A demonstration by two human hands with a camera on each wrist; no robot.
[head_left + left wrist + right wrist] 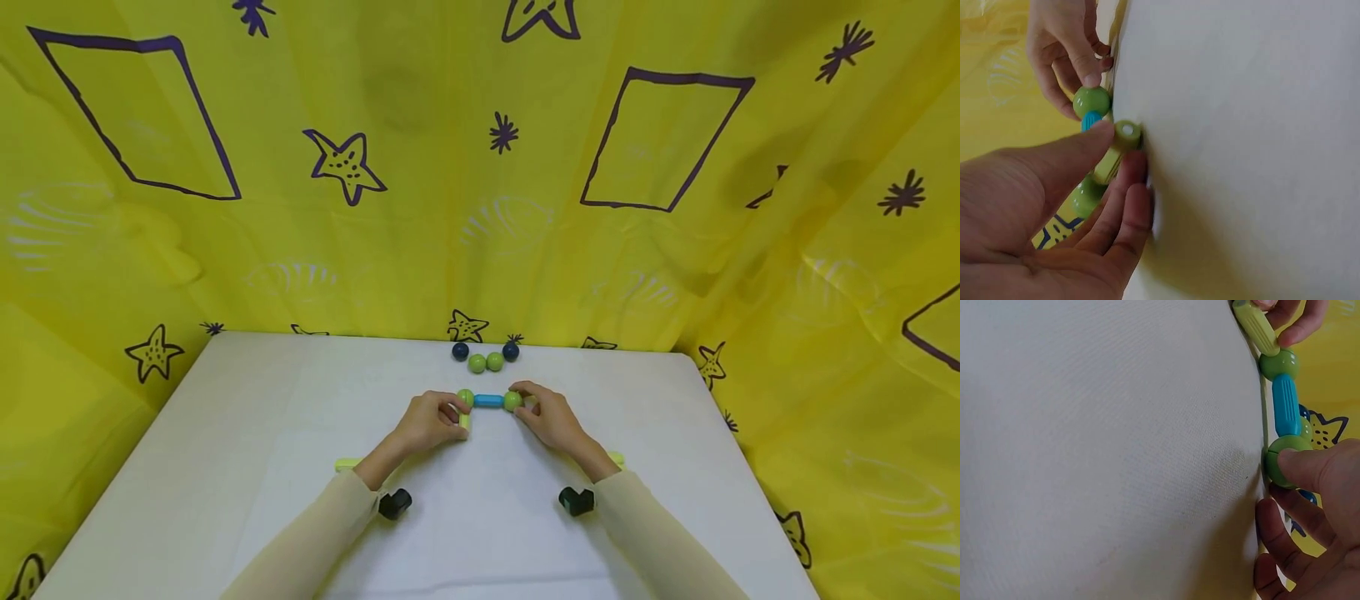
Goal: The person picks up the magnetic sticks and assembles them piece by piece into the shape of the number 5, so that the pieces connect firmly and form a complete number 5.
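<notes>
Left hand (pixel 427 423) pinches yellow-green rod (pixel 1109 164), thumb against fingertips; rod's far end touches left green ball (pixel 465 397). Right hand (pixel 553 419) grips right green ball (pixel 512 401). Blue rod (pixel 489 401) joins both balls, over white table (pixel 300 400).

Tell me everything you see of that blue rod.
The blue rod is short and straight, with lengthwise grooves and a plastic look. It lies crosswise over the white table, one end meeting the left green ball, the other the right green ball. Neither the left hand nor the right hand grips it.
</notes>
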